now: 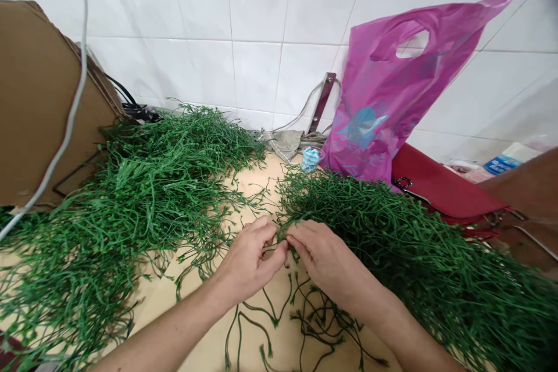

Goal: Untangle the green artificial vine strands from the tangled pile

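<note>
The left hand (246, 261) and right hand (325, 258) have their fingertips pressed together, pinching a green sprig (282, 229) — held tight (the strands are thin and tangled) — between the left heap (143, 186) and right heap (392, 226), dark stems (320, 319) just below the fingers.

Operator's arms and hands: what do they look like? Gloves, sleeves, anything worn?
The left hand and right hand are bare: no gloves or rings show. The left forearm and right forearm are bare too, with no sleeves, watch, bracelet, cables or markings visible before they run out of the bottom of the view.
</note>
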Motion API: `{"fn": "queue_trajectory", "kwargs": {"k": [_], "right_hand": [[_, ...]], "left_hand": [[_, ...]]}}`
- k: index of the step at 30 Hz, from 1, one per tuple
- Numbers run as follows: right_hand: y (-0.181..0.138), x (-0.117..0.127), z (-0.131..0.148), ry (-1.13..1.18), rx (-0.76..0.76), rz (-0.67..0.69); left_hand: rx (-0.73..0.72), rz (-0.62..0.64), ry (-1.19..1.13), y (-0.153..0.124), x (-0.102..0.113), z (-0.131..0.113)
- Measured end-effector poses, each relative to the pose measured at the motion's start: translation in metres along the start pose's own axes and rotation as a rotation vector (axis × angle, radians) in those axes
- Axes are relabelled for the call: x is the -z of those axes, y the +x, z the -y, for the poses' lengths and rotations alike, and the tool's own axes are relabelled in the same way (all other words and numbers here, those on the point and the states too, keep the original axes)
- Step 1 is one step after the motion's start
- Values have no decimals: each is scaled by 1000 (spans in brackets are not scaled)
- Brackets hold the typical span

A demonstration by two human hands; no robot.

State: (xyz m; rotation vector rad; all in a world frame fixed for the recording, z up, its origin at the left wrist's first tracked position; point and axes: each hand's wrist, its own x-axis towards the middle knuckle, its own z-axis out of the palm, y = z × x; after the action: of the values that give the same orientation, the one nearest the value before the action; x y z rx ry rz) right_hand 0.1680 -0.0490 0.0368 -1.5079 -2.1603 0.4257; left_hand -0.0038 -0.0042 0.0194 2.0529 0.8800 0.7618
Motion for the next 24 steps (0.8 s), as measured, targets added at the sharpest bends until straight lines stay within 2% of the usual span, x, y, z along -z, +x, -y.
{"fn": "queue_trajectory", "kwargs": {"k": [4,7,9,13,16,19,21,24], "right_hand": [[4,7,-2,467,8,136],[3,5,-7,745,65,218],[0,1,-11,788,87,226],[-2,-1,-15,815,66,185],[1,9,-19,727,-18,158],[1,20,-28,393,-148,76],[-2,26,-33,149,-208,-34],[-6,31,-28,-5,-173,-217]], "left_hand": [[168,166,-618,0,0,4],[323,194,-926,-2,-2,6],[330,203,-1019,-2,-3,4],[223,161,-1258,0,-1,-4],[259,33,-1139,2,-2,1],[339,-56,-930,2,-1,13],[329,-51,-754,2,2,18],[232,20,-467,3,6,18]]}}
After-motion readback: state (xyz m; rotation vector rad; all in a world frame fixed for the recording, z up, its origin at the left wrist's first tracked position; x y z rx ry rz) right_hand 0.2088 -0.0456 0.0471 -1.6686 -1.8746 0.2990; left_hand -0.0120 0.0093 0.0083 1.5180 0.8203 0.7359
